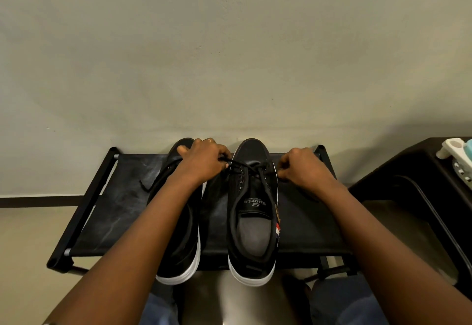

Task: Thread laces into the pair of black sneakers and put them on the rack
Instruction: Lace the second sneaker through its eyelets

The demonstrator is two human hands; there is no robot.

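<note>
The fingers of the left hand (204,158) are curling tight, pinching one end of the black lace (251,167) against the thumb, just at 9 o'clock of the right sneaker's eyelets. The fingers of the right hand (302,165) are likewise curling in, pinching the other end of the lace at 3 o'clock of those eyelets. The lace is running taut between the two hands, crossing the front eyelets of the right sneaker (251,212). A ring is showing on a finger of the left hand.

The right sneaker is sitting upright on the rack (120,197), toe pointing to 12 o'clock toward the wall (229,56), heel overhanging the near edge. The left sneaker (178,222) is standing just beside it at 9 o'clock, partly hidden beneath the left forearm; a loose lace end (153,186) is trailing off it toward 9 o'clock onto the rack's black fabric shelf.

At 3 o'clock of the rack, a dark table (408,171) is standing, bearing a white and teal object (457,153) at its far edge.
</note>
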